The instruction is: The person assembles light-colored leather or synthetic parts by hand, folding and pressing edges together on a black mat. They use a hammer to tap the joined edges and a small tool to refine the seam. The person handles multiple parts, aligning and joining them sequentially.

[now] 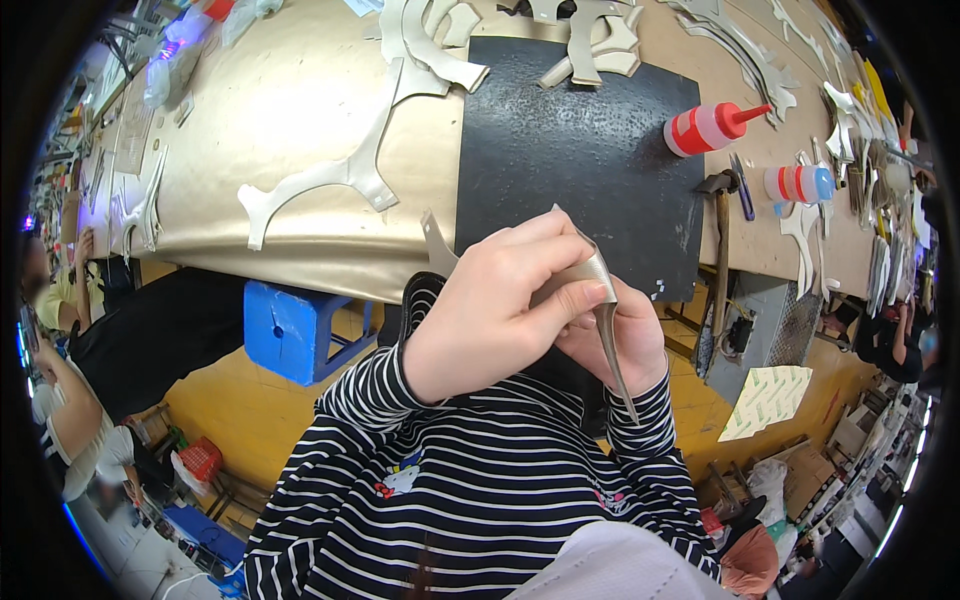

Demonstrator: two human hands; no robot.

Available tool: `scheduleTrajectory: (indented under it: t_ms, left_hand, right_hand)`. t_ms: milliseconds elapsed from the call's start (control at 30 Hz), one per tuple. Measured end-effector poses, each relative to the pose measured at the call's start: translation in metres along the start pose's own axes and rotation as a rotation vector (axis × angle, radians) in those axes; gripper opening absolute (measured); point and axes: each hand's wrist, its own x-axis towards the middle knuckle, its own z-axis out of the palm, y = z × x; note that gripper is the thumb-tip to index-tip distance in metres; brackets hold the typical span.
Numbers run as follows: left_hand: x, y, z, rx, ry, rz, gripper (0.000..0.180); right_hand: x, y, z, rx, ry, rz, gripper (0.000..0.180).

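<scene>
A pale beige, leather-like cut piece is held in front of my chest, near the table's front edge. My left hand is closed on it, thumb and fingers pinching a folded part. Behind the piece, my right hand grips it from the other side, its fingers partly hidden. A narrow strip tapers down past my right wrist. Another pale strip shows left of my left hand; whether it belongs to the same piece is hidden. On the table lies a similar branched piece.
A black mat lies on the table, with a red-and-white squeeze bottle at its right edge. Beyond are a hammer, a blue-capped bottle and stacked cut pieces. A blue stool stands below. Other people are at left and right.
</scene>
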Motion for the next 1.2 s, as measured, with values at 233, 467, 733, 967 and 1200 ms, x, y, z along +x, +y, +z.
scheduleTrajectory:
  t_ms: [233, 467, 733, 967, 1200]
  left_hand:
    - [-0.001, -0.002, -0.001, 0.184, 0.038, 0.067, 0.014]
    - [-0.004, -0.004, -0.007, 0.168, 0.037, 0.043, 0.014]
    - [-0.007, -0.012, -0.013, -0.045, 0.013, -0.100, 0.015]
    - [-0.010, -0.023, -0.019, 0.049, -0.012, 0.029, 0.020]
    - [-0.010, -0.021, -0.009, -0.036, 0.047, -0.034, 0.018]
  right_hand:
    - [0.002, 0.008, 0.003, 0.071, 0.021, 0.062, 0.030]
    - [0.007, 0.013, 0.002, 0.080, 0.027, 0.080, 0.029]
    - [0.005, 0.009, 0.013, -0.210, 0.265, -0.017, 0.031]
    - [-0.003, 0.005, 0.011, -0.841, 0.333, -0.412, 0.022]
    - [0.000, -0.002, 0.010, -0.614, 0.349, -0.316, 0.022]
